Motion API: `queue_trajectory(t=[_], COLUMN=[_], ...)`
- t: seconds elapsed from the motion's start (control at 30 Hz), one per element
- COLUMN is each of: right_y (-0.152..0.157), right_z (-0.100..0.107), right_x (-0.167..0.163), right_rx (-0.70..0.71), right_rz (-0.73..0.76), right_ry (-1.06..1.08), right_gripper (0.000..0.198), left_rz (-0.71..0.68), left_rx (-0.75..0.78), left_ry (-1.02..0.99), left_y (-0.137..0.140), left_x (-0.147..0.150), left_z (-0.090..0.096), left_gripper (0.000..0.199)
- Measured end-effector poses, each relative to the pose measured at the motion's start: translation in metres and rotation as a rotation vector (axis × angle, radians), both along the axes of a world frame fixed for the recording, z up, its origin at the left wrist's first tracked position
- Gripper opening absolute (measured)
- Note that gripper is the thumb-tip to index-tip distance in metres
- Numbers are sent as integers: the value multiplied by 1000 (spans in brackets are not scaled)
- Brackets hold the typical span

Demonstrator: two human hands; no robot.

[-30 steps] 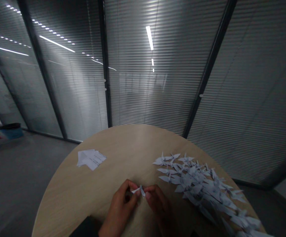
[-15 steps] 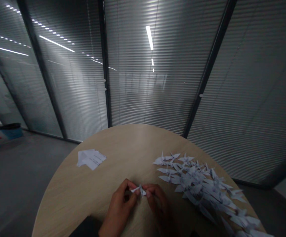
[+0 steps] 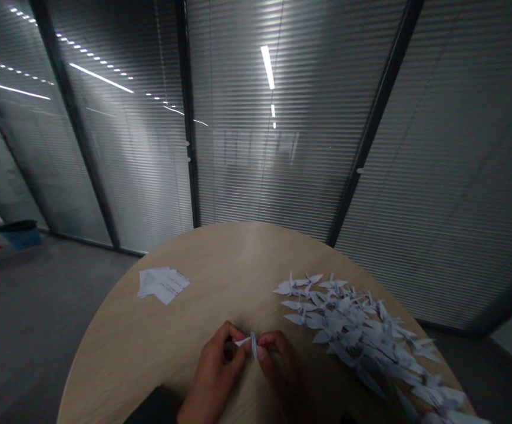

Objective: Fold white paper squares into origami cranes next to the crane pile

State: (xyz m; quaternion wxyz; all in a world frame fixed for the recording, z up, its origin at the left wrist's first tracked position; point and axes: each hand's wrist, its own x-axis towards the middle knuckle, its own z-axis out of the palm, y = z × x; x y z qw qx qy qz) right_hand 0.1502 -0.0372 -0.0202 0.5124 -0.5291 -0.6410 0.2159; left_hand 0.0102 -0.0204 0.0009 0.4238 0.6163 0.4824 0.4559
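Note:
Between my two hands, just above the near part of the round table, is a small white folded paper crane (image 3: pixel 254 344). My left hand (image 3: pixel 218 368) pinches its left point between thumb and forefinger. On the other side, my right hand (image 3: pixel 282 368) has its thumb and forefinger closed on the right part of the paper, which those fingertips mostly cover. The crane's narrow middle folds stand up between the fingertips. To the right of my hands lies a large heap of white paper cranes (image 3: pixel 348 321).
A loose stack of white paper squares (image 3: pixel 162 284), the top one printed, lies on the left of the wooden table (image 3: pixel 247 253). Glass panels with blinds (image 3: pixel 273 176) stand behind it. A blue bin (image 3: pixel 19 234) is on the floor at far left.
My right fingers have shifted slightly and now cover more of the crane's right side. Its middle folds look narrower and more upright. My left hand keeps its pinch.

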Motion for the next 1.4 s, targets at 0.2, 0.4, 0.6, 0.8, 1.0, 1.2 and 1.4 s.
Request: queue_trajectory(t=[0.2,0.4,0.6,0.8,1.0,1.2,1.4], right_y=[1,2,5,8,8,7,6], right_z=[0,-6,-9,-12,-13,-15,-11], right_x=[0,0,2,-2,0,0,0], right_rx=[-26,-27,-82,-128,-115,-154,-179], right_rz=[48,-2,56,71,67,104,156], right_ry=[-9,-52,-44,8,35,62,47], right_gripper=[18,8,10,17,21,25,28], left_rz=[-22,-23,-42,-42,-42,-35,-48], left_rx=[-22,-7,21,13,18,18,-79], left_ry=[-38,-5,52,52,11,-84,-298], left_y=[-1,-1,-1,-3,-5,-4,5], left_x=[0,1,2,1,0,-1,-1], left_z=[0,1,0,1,7,9,3], left_gripper=[16,17,15,16,18,18,24])
